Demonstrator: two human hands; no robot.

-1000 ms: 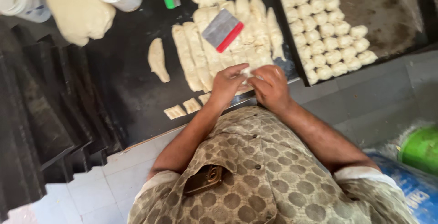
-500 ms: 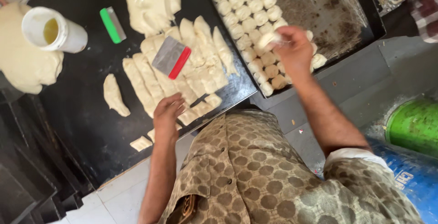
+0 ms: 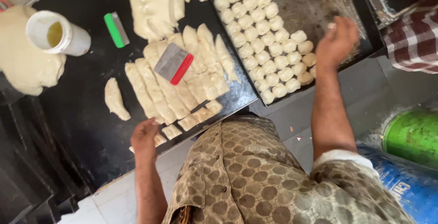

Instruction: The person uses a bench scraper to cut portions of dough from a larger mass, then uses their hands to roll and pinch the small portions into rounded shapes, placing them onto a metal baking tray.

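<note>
My left hand (image 3: pixel 143 137) rests curled at the near edge of the black counter (image 3: pixel 82 114), right against small cut dough squares (image 3: pixel 187 123). Whether it grips one is hidden. Long dough strips (image 3: pixel 150 92) lie just beyond, with a red-edged metal scraper (image 3: pixel 173 63) on top of them. My right hand (image 3: pixel 337 39) hovers over the dark baking tray (image 3: pixel 328 5), fingers loosely apart and nothing visible in them. Rows of several folded dough pieces (image 3: pixel 264 37) fill the tray's left half, and the hand is beside the end of the rows.
A white cup of yellow oil (image 3: pixel 57 35) stands by a big dough lump (image 3: pixel 23 64). A green-handled scraper (image 3: pixel 116 29), a dough sheet (image 3: pixel 155 0) and a lone dough piece (image 3: pixel 114 98) are on the counter. Another person's checked sleeve (image 3: pixel 413 37) is at right, above a green container (image 3: pixel 413 135) and blue sack (image 3: pixel 401 183).
Both hands first worked together at the cut pieces. My right hand then carried a dough piece to the tray and is now drawn back without it. My left hand stayed at the counter edge.
</note>
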